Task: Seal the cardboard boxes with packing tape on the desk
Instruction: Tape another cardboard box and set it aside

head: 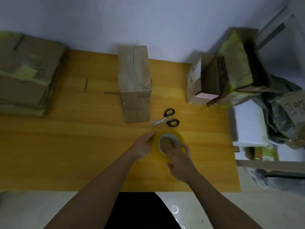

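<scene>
From the head camera I see a roll of yellow packing tape [168, 144] lying flat on the wooden table [66, 146], toward the near edge and a little right of the middle. My right hand [179, 164] is on the roll's near right side: the fingers curl over the outer rim, with fingertips reaching toward the pale inner core, and the thumb sits against the near rim. My left hand [143, 145] rests against the roll's left side with the fingers fairly straight and pointing away from me; I cannot tell for certain whether it grips the roll or only touches it.

Just beyond the roll lie scissors [165, 119] with black handles, blades partly apart and pointing left. Their tips are near the front corner of a tall cardboard box [134, 83] that stands in the middle of the table, reaching toward the far edge; its top face is torn so the corrugation shows.

At the left edge sits a stack of flattened cardboard [26, 75] with patches of yellowish tape. At the far right corner a small printed box [195, 80] leans against a larger open carton [234, 66]. Past the right edge there is a white foam block [249, 123] and more cardboard in a dim heap.
</scene>
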`<move>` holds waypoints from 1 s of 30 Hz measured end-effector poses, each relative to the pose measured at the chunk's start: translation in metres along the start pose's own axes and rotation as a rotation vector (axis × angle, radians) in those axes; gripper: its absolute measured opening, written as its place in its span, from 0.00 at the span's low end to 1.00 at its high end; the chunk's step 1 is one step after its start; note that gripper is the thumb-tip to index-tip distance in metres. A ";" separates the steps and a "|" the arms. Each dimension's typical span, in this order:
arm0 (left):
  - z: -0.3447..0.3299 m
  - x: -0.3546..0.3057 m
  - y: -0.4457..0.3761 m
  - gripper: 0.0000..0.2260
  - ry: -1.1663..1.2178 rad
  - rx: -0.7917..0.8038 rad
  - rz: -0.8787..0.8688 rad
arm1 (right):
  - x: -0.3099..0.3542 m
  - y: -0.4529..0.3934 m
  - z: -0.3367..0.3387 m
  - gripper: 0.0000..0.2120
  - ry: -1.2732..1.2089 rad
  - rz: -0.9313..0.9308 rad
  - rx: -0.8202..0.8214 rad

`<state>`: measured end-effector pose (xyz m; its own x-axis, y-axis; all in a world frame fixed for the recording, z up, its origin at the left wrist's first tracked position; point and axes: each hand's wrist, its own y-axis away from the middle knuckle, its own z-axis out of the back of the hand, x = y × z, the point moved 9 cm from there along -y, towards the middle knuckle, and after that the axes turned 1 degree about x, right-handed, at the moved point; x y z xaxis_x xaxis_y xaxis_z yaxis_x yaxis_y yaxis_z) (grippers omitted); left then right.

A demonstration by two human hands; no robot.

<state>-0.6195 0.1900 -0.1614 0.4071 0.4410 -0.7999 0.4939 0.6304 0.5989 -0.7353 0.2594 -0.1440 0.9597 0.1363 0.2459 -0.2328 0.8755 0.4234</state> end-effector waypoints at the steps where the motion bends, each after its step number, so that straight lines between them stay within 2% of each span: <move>1: 0.001 0.003 0.000 0.28 -0.009 -0.023 -0.014 | -0.002 0.001 0.003 0.19 -0.045 -0.002 -0.014; 5: 0.005 -0.005 0.016 0.22 -0.102 -0.144 -0.087 | -0.016 0.007 0.018 0.21 -0.282 -0.048 -0.080; 8: 0.009 -0.030 0.034 0.21 -0.195 -0.241 -0.188 | -0.016 0.006 0.031 0.20 -0.398 -0.044 -0.094; 11: 0.010 -0.060 0.046 0.21 -0.352 -0.290 -0.280 | -0.011 0.001 0.062 0.17 -0.551 -0.061 -0.175; 16: 0.030 -0.115 0.060 0.18 -0.354 -0.358 -0.386 | -0.002 -0.001 0.107 0.15 -0.562 0.002 -0.275; 18: 0.045 -0.134 0.057 0.19 -0.343 -0.361 -0.358 | 0.005 0.002 0.124 0.12 -0.552 0.058 -0.334; 22: 0.068 -0.163 0.058 0.21 -0.301 -0.351 -0.357 | 0.021 0.000 0.156 0.15 -0.566 0.131 -0.417; 27: 0.089 -0.201 0.085 0.18 -0.416 -0.574 -0.509 | 0.034 -0.012 0.177 0.13 -0.602 0.125 -0.477; 30: 0.098 -0.219 0.099 0.16 -0.396 -0.640 -0.553 | 0.041 -0.017 0.191 0.12 -0.613 0.141 -0.557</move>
<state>-0.5845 0.0937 0.0767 0.5311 -0.2028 -0.8227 0.2262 0.9696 -0.0931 -0.7221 0.1615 0.0258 0.6347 0.1261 0.7624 -0.0776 0.9920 -0.0995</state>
